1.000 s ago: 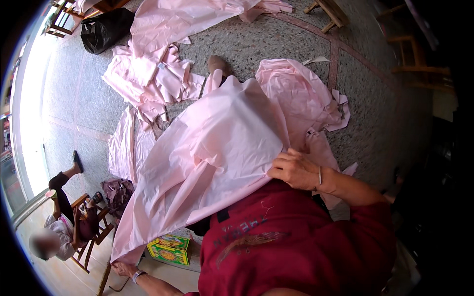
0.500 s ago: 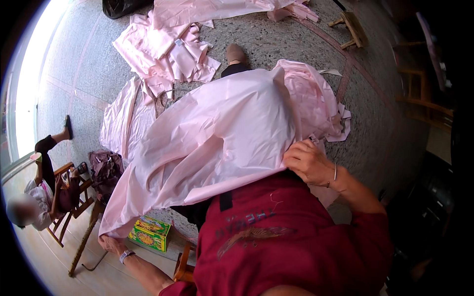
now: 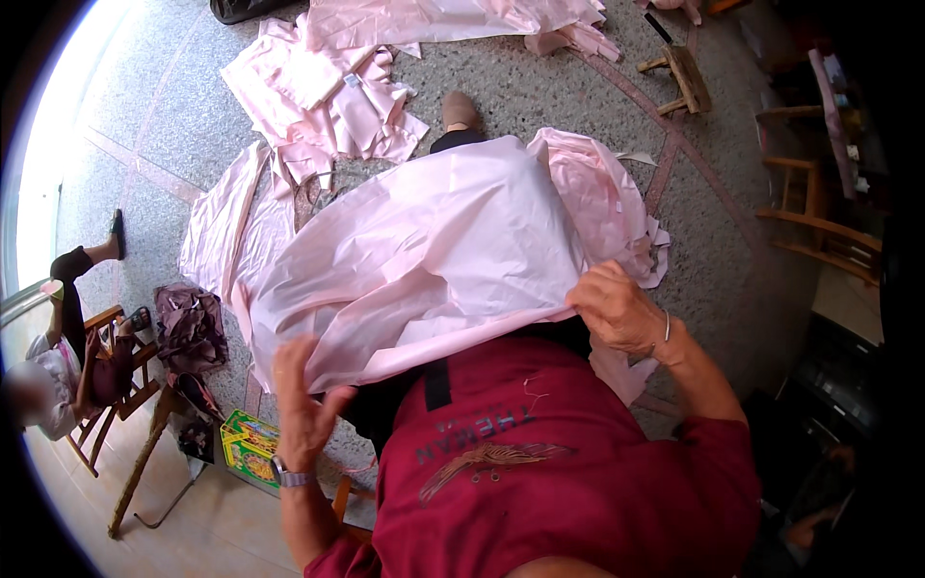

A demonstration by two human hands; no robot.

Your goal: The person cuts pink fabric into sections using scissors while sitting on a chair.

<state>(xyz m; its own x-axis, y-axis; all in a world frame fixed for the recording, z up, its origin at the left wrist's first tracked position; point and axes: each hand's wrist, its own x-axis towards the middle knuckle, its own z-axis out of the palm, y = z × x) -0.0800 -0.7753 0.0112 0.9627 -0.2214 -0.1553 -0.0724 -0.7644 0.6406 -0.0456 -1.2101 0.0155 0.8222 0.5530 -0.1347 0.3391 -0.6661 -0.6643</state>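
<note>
A large sheet of pale pink cloth (image 3: 424,260) lies spread over my lap and knees. My right hand (image 3: 617,310) grips its near right edge, fingers closed on the fabric. My left hand (image 3: 301,405) is raised beside the lower left edge of the sheet, fingers apart and palm toward the cloth, just touching or nearly touching it. A watch sits on my left wrist and a thin bangle on my right. My dark red shirt (image 3: 540,472) fills the lower middle. One of my feet (image 3: 461,108) shows beyond the sheet.
More pink cloth pieces (image 3: 318,96) lie piled on the speckled stone floor behind and to the left. A person sits on a wooden chair (image 3: 106,376) at far left. A green and yellow box (image 3: 249,448) and a dark bag (image 3: 191,328) lie nearby. Wooden stools and chairs (image 3: 686,69) stand at right.
My left hand has come up from low at my side to the lower left edge of the pink sheet. My right hand keeps its grip on the right edge.
</note>
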